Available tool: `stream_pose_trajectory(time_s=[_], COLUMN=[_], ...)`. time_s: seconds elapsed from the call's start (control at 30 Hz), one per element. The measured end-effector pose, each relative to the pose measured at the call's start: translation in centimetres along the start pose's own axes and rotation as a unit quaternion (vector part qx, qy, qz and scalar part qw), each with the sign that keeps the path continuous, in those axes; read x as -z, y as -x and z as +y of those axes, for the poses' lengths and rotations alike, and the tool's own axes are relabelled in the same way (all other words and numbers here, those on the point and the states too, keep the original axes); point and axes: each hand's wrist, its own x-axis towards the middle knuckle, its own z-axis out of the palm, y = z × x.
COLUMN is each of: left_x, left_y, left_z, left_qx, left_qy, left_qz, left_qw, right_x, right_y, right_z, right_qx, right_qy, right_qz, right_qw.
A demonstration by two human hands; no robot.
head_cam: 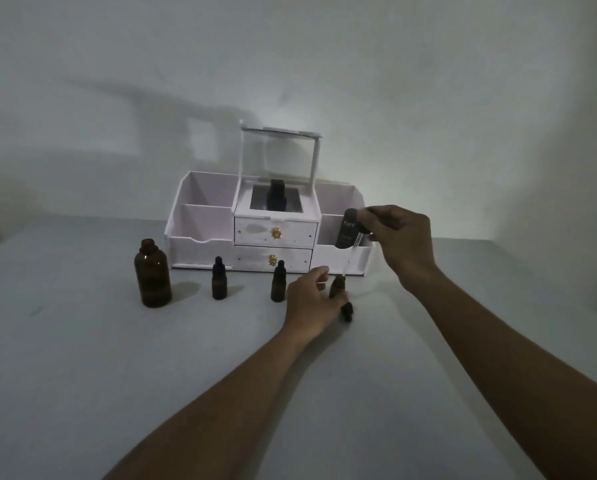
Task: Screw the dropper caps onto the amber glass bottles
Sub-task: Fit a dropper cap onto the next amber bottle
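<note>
Dim room, plain pale wall behind, grey table filling the lower frame. A white organiser stands at frame centre against the wall, clear lid raised, two drawers with gold knobs in its middle section; a dark bottle sits in its central well, and a dark tube (lettering partly legible) stands in its right compartment. In front of it, left to right: a large amber bottle, uncapped; two small capped bottles; then an open small bottle just right of centre. The left hand grips this open bottle at its base, thumb and fingers closed around it, partly hiding it. A further dark dropper-type item lies on the table touching that hand's fingertips; its nature cannot be confirmed. The right hand, centre right, pinches a dropper cap by its black bulb between thumb and fingertips, remaining fingers curled. The glass pipette hangs slanted down-left, its tip just above the open bottle's mouth; whether it has entered cannot be told.
</note>
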Motion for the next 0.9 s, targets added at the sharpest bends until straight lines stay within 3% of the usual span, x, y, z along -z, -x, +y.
stream_pose_trajectory(time_s=[0.5, 0.9], left_x=[-0.6, -0.4], left_y=[-0.9, -0.8], left_z=[-0.6, -0.9], left_qx=[-0.063, -0.076], left_qy=[-0.078, -0.061], left_qz=[0.016, 0.027], left_qw=[0.995, 0.995], right_x=[-0.9, -0.7], right_y=[-0.3, -0.3], right_z=[1.5, 1.7], right_qx=[0.006, -0.002], right_qy=[-0.008, 0.009], right_qz=[0.018, 0.033], right_qw=[1.000, 0.999])
